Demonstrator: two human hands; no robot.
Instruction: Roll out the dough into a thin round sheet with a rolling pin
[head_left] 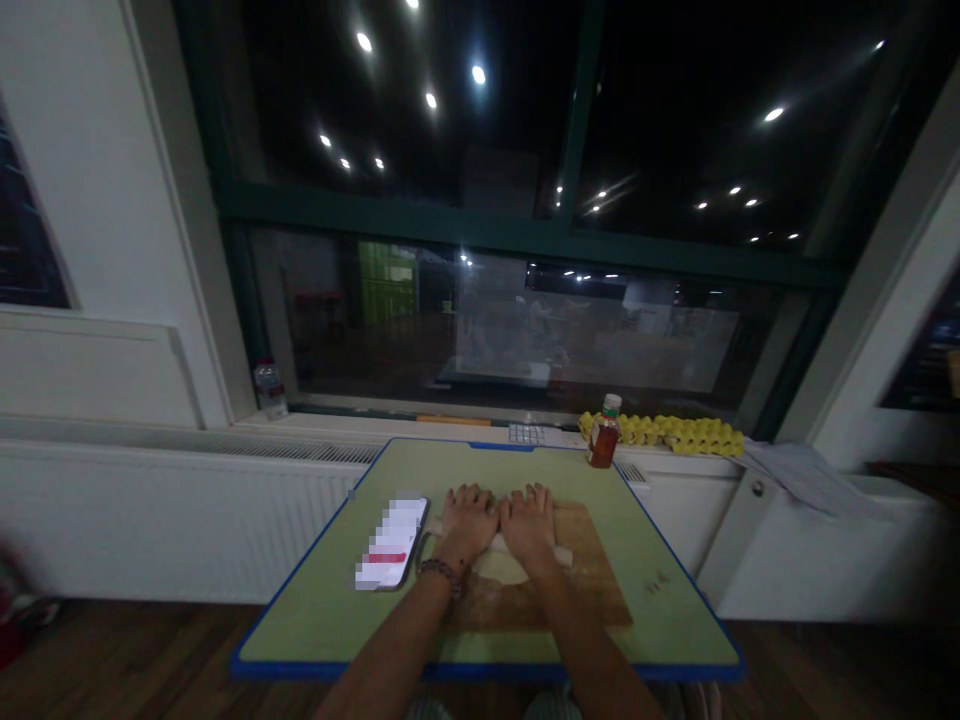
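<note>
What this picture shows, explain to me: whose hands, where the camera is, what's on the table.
There is no machine here: these are a person's bare left hand and right hand. The single picture comes from a camera on that person's head, looking forward and down. On the green table lie a phone, left of the hands, and a wooden board; a bottle stands near the far right corner. On the board is a pale flat sheet, probably dough. Both hands rest on a pale rod, apparently a rolling pin.

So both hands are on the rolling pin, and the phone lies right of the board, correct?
Not quite: in the head view, the phone lies left of the board. The left hand and right hand are on the rolling pin.
</note>
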